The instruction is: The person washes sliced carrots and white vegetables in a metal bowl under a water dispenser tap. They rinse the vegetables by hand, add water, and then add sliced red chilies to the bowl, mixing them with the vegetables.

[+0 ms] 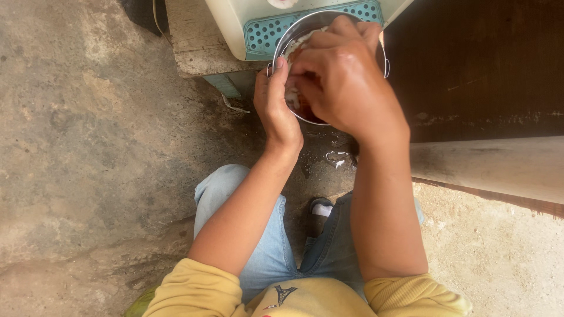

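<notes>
Crouching on the rough concrete floor (88,147), the person works over a round steel pot (282,44) that sits at the far edge of the wet patch (329,155), pressed close against a cream plastic tub with a teal perforated panel (264,32). A concrete ledge (188,53) hems the pot in on the left, a dark wall (482,70) and a pale slanted board (493,167) on the right. Open floor spreads wide to the left of the knees; to the right there is only a narrow strip.

The left hand (276,108) grips the pot's near rim, thumb up over the edge, fingers wrapped around the outside. The right hand (343,76) reaches down into the pot from above, knuckles up, fingers curled on a pale cloth (292,50) against reddish-brown liquid (308,111). Both forearms stretch forward, bare below rolled yellow sleeves (194,287), over blue jeans (264,252).
</notes>
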